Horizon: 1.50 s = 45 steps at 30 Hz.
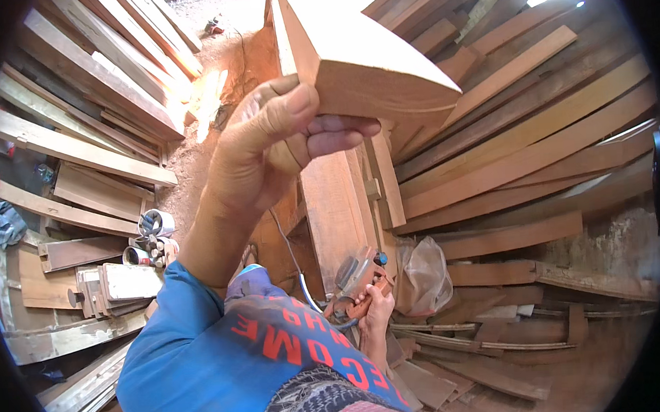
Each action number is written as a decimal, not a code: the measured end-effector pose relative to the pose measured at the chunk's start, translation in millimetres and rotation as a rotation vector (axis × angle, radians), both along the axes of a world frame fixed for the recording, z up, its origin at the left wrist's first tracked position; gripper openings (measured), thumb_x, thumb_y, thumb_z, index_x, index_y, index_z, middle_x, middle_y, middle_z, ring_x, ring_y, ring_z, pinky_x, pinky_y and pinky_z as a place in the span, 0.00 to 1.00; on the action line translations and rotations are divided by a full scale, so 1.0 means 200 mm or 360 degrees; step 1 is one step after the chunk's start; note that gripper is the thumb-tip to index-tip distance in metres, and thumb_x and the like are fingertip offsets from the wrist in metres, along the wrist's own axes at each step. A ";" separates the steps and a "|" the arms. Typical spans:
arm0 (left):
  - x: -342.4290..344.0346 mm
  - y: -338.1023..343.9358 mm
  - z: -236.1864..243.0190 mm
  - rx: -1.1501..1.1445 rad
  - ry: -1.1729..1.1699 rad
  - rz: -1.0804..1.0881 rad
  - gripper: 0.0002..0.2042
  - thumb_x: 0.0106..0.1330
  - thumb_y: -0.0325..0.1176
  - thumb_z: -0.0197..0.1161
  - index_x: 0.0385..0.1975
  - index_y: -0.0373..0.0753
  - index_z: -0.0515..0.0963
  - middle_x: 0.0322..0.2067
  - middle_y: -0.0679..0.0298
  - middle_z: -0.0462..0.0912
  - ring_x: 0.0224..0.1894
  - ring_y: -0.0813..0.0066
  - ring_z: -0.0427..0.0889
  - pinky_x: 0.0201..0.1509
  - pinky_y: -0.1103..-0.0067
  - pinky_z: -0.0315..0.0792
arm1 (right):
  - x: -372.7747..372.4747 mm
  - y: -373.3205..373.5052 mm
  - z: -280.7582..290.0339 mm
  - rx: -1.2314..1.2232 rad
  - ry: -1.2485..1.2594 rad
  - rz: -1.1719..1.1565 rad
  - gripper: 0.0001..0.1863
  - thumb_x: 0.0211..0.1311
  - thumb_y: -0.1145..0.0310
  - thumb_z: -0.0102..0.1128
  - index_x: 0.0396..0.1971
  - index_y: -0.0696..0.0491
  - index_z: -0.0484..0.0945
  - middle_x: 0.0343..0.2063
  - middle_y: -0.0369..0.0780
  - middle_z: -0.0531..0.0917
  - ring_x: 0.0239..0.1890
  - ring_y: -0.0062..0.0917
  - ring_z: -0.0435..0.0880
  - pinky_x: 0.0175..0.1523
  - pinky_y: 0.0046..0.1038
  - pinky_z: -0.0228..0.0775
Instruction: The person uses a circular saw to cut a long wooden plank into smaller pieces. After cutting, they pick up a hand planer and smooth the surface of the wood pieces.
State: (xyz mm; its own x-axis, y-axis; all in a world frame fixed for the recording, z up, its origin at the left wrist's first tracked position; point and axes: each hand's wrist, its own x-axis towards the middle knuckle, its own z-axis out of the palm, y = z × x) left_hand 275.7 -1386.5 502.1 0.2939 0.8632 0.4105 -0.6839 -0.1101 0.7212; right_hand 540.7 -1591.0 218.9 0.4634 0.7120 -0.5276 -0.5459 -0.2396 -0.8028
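Observation:
My left hand [275,131] is raised in front of me and grips the near end of a thick wooden board [383,82]. The thumb presses on its corner, and the fingers curl beneath. The board's top is washed out by bright light, and its far end runs out of view. Lower down, at my right side, my right hand [378,307] is closed around the handle of an orange corded power tool [359,282], which looks like an electric planer with a blue knob. The tool is beside the near end of a long wooden plank or bench top [334,213].
Stacked planks [533,145] crowd the right side, and more timber [84,150] lines the left. A clear plastic bag [424,279] sits right of the power tool. Tins [156,224] stand at left near short wood blocks [131,281]. A cable [287,245] trails along the bench.

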 end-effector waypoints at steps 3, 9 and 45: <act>0.00 0.01 0.01 -0.0021 0.0014 0.0019 0.34 0.71 0.49 0.61 0.63 0.21 0.69 0.54 0.39 0.82 0.55 0.52 0.86 0.61 0.69 0.80 | -0.01 -0.01 0.00 -0.0032 0.0006 -0.0036 0.18 0.60 0.78 0.61 0.50 0.56 0.70 0.26 0.37 0.76 0.21 0.23 0.76 0.26 0.28 0.74; -0.01 0.01 -0.02 -0.0091 -0.0004 0.0088 0.33 0.73 0.46 0.59 0.63 0.18 0.68 0.52 0.35 0.82 0.53 0.49 0.87 0.58 0.68 0.83 | -0.03 -0.01 0.04 -0.0125 0.0024 -0.0105 0.19 0.60 0.78 0.60 0.51 0.57 0.70 0.26 0.37 0.75 0.21 0.24 0.76 0.26 0.28 0.73; -0.39 -0.46 -0.78 -0.1417 0.0150 -0.0161 0.14 0.62 0.37 0.65 0.41 0.32 0.81 0.44 0.50 0.83 0.53 0.50 0.82 0.63 0.47 0.74 | -0.04 0.00 0.05 -0.0122 -0.0236 -0.0120 0.14 0.63 0.73 0.67 0.46 0.56 0.75 0.23 0.33 0.78 0.17 0.17 0.75 0.20 0.23 0.69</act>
State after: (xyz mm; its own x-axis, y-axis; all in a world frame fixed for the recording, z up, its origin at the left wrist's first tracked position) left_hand 198.5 -1479.1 345.2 0.3842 0.8184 -0.4272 -0.5938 0.5734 0.5645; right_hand 533.7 -1590.6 229.7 0.5906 0.6327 -0.5010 -0.4415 -0.2663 -0.8568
